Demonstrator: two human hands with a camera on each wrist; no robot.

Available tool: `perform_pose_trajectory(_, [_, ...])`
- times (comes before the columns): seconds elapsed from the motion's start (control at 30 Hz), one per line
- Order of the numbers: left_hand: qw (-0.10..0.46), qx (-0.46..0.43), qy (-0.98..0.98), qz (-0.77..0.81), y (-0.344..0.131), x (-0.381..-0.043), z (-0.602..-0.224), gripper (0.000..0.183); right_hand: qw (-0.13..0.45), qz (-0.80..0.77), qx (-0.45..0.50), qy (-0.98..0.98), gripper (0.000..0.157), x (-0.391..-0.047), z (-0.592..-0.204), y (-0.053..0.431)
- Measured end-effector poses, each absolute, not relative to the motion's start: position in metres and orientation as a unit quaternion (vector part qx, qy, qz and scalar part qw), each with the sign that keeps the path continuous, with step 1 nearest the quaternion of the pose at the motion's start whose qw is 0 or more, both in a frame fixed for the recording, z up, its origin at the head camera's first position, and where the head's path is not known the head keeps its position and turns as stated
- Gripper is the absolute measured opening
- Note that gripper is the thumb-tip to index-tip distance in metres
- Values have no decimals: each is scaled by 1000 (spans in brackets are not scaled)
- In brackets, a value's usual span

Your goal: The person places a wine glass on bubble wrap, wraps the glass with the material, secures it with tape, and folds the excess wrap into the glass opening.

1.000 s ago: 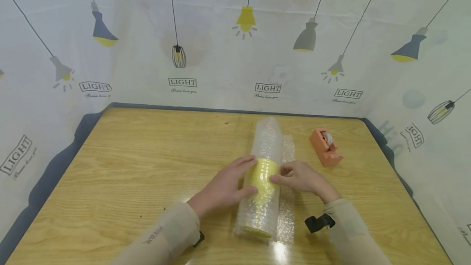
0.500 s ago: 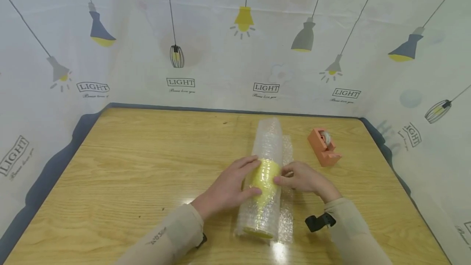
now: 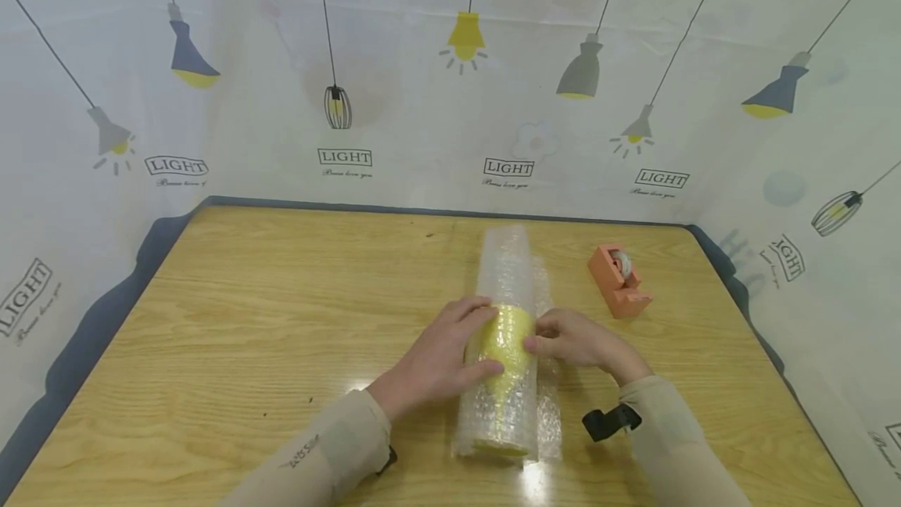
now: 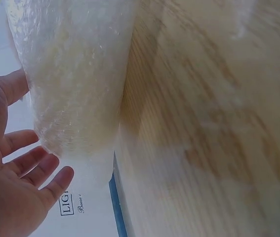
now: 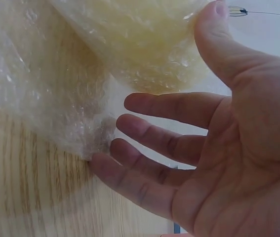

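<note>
A yellow cylindrical thing [image 3: 508, 335] lies on the table inside a roll of clear bubble wrap [image 3: 507, 264], lengthwise away from me. My left hand [image 3: 439, 350] rests on its left side, thumb and fingers spread, and the left wrist view shows these fingertips right at the wrap. On the other side, my right hand [image 3: 573, 339] touches the roll with its thumb. The fingers [image 5: 169, 106] of that hand are slightly bent, their tips beside the loose wrap edge in the right wrist view. A loose flap of wrap [image 3: 549, 413] lies flat along the roll's right side.
An orange tape dispenser [image 3: 619, 282] with a tape roll in it stands at the back right of the wooden table [image 3: 281, 288]. Behind the table hangs a white cloth [image 3: 408, 100] printed with lamps. A black strap [image 3: 611, 422] hangs from the right wrist.
The roll has turned slightly, its far end shifting left and its near end right. Less of the flap shows at the far right. Both hands stay nearly in place on it.
</note>
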State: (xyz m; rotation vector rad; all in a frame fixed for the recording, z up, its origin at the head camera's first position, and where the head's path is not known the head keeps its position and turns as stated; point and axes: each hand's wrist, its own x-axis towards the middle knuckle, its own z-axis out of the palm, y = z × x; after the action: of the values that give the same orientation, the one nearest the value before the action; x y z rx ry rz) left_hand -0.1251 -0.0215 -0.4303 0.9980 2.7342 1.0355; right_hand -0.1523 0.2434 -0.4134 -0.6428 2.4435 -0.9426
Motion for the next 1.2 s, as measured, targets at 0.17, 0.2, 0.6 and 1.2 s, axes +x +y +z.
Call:
perform_pose_trajectory(0.17, [18,318,890,328,-20,-125,-429,79,220,-342,-236,882,36,-152,-414,243])
perform_pose_trajectory(0.2, [15,318,891,324,-19,-125,-429,79,219,-341,-236,883,36,-153,-414,243])
perform_pose_trajectory(0.6, [13,303,894,329,-12,-127,-429,76,198,-287,-229,909,34,-153,-406,244])
perform_pose_trajectory(1.2, [7,306,892,333,5,-131,-430,74,193,-310,-135,921,52,-139,-385,234])
